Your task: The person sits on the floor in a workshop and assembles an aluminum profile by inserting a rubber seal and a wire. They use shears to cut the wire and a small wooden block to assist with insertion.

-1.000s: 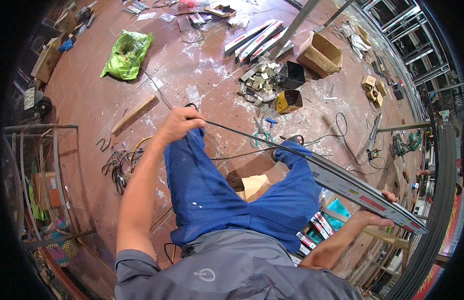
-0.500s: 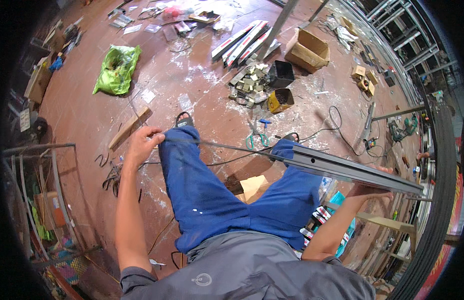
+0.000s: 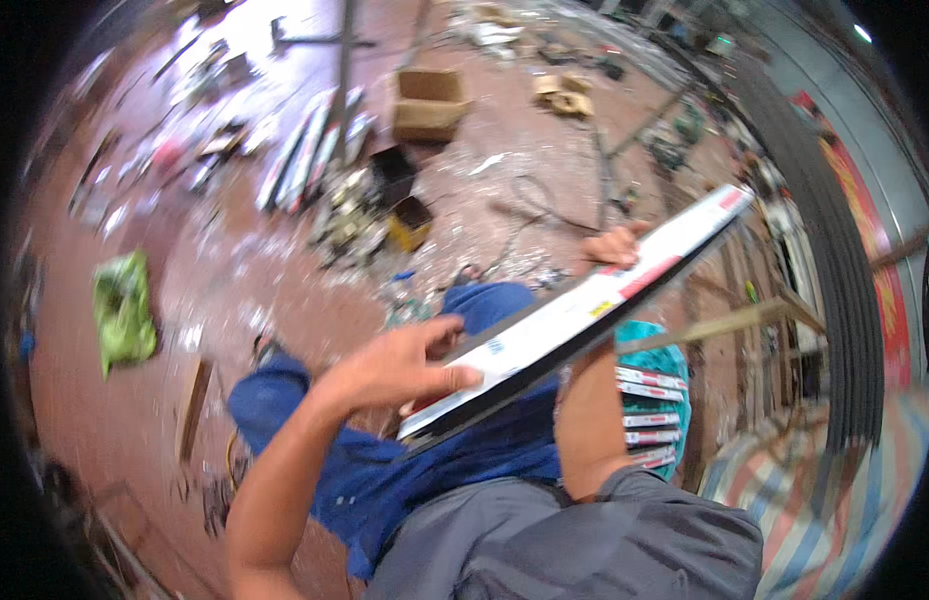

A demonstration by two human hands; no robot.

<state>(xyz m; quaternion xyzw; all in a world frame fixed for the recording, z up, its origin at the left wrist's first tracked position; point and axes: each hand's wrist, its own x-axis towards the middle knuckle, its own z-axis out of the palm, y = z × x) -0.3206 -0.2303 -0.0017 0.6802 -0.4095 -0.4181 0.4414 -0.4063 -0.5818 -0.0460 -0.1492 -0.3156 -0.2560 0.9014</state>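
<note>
A long, straight dark bar with a white and red printed upper face point(image 3: 585, 305) lies slantwise across my lap, its far end pointing up to the right. My left hand point(image 3: 390, 370) grips its lower end, thumb on top and the other fingers partly hidden beyond the edge. Around the far side of its upper half curls my right hand point(image 3: 613, 246), the palm hidden under the bar. Below the right forearm, a teal bag point(image 3: 645, 340) holds several similar white and red bars point(image 3: 653, 421).
On the floor ahead stand a cardboard box point(image 3: 428, 105), a black bin point(image 3: 393, 175) and a yellow tin point(image 3: 412, 224) beside a heap of small pieces point(image 3: 350, 220). A green bag point(image 3: 125, 312) and a wooden block point(image 3: 194, 408) lie left. Long dark strips point(image 3: 815, 250) hang at right.
The bar has turned, its printed face now up. My left hand has left the thin dark strip it pinched and moved right onto the bar's lower end. The view has swung right.
</note>
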